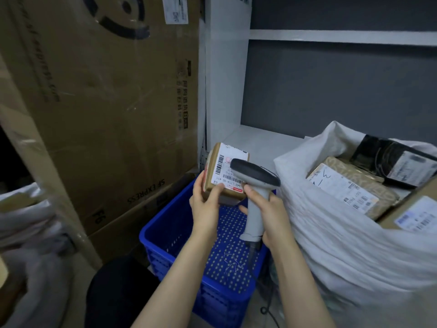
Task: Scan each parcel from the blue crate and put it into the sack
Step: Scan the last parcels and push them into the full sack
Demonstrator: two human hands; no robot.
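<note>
Storage corner, grey shelving. Small labelled carton (225,172) gripped by left hand (205,202); barcode scanner (255,192) gripped by right hand (272,216). Scanning in hand; transfer into white sack (331,233) judged next.

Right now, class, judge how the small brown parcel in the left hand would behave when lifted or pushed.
Probably light: the left hand alone holds the small brown parcel up by its lower edge. Likely stiff, since its cardboard edges look straight. Flat faces suggest sliding, not rolling.

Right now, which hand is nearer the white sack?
Right. The right hand, gripping the grey scanner, is beside the white sack; the left hand, on the cardboard parcel, is farther.
</note>
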